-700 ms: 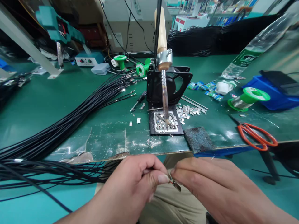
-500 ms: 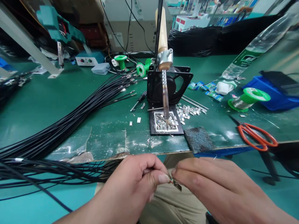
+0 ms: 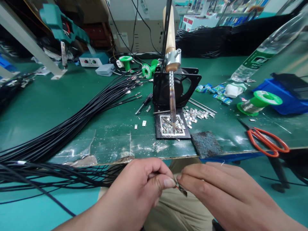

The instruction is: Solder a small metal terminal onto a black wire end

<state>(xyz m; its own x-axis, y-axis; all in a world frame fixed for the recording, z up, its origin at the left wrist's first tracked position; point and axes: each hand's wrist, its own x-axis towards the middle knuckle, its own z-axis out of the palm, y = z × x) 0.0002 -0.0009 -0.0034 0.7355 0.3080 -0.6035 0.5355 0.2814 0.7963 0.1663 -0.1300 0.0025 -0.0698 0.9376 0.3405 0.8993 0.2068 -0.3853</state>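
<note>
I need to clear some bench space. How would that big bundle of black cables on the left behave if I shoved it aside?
The black cables would probably flop and fan apart: they lie as loose separate strands, some drooping over the table edge. They would likely drag rather than roll. Their metal-tipped ends near the fan stand might snag.

Bench mat [image 3: 72, 106]: dark green, whitish scuffs near front edge. Cable bundle [image 3: 79, 118]: black. Scissors [image 3: 267, 141]: orange handles. Solder spool [image 3: 258, 102]: bright green, silver wire. Soldering iron [image 3: 171, 48]: pale wood handle, browned metal barrel. Tray [image 3: 281, 99]: blue. Sponge [image 3: 207, 144]: dark grey, speckled. Small metal piece [image 3: 182, 190] between fingers: silver-grey.
</note>
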